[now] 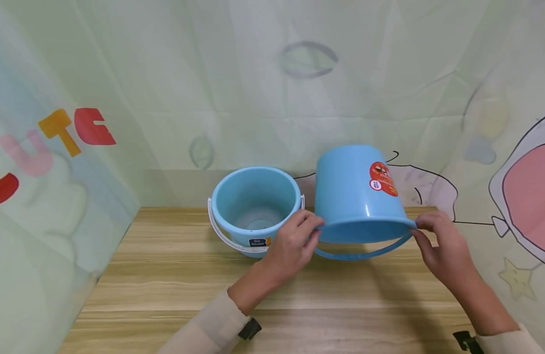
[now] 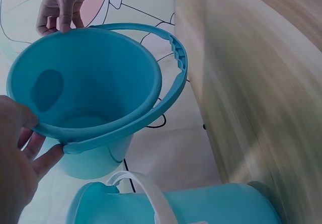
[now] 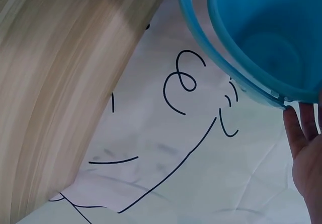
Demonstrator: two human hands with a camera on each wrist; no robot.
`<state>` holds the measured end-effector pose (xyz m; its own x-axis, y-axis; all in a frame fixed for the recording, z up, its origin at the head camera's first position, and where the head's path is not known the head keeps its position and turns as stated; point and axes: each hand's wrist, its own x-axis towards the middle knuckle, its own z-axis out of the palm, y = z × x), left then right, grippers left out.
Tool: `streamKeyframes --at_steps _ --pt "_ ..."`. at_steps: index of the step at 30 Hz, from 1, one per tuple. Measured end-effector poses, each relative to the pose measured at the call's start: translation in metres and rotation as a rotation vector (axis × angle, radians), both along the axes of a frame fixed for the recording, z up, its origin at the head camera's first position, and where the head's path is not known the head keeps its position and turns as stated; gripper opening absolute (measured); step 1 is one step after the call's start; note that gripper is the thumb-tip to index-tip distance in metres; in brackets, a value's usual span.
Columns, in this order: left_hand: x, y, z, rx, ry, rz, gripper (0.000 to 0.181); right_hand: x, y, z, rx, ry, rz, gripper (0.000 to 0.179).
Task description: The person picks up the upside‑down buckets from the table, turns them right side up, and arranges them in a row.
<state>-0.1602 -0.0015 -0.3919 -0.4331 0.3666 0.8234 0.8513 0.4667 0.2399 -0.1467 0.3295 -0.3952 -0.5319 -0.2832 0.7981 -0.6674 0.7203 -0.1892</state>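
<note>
Both hands hold a blue bucket (image 1: 352,191) by opposite sides of its rim, its mouth tipped down toward the person and its base up and away. My left hand (image 1: 294,241) pinches the left side of the rim, near the handle joint. On the right, my right hand (image 1: 445,248) pinches the rim between thumb and fingers. The bucket's blue handle (image 1: 363,254) hangs below the mouth, and a red sticker (image 1: 380,178) shows on its side. A second, lighter blue bucket (image 1: 256,196) stands upright beside the left hand, its white handle (image 1: 224,236) lowered to the front.
Under the buckets is a wood-grain table (image 1: 166,285). A printed curtain (image 1: 237,73) hangs close behind the table and along both sides. The standing bucket is just left of the held one.
</note>
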Motion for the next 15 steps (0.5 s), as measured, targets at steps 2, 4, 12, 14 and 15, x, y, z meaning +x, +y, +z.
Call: streamKeyframes --at_steps 2,4,12,14,15 --pt "-0.0001 0.0001 0.0019 0.002 -0.019 0.006 0.017 0.0002 -0.0005 0.0008 -0.029 -0.007 0.003 0.059" --pt "0.0 0.0001 0.0031 0.009 -0.041 0.01 0.017 0.0012 -0.001 0.0018 -0.039 -0.029 -0.003 0.058" --pt "-0.0004 0.0005 0.0055 0.043 -0.102 -0.007 0.02 0.0072 -0.0058 0.0077 -0.042 -0.092 -0.054 0.025" --pt "-0.0007 0.0007 0.0061 0.052 -0.118 -0.016 0.022 0.0082 -0.0074 0.0092 -0.042 -0.102 -0.067 0.023" --pt "-0.0008 0.0007 0.0063 0.056 -0.127 -0.018 0.023 0.0086 -0.0083 0.0098 -0.042 -0.107 -0.076 0.032"
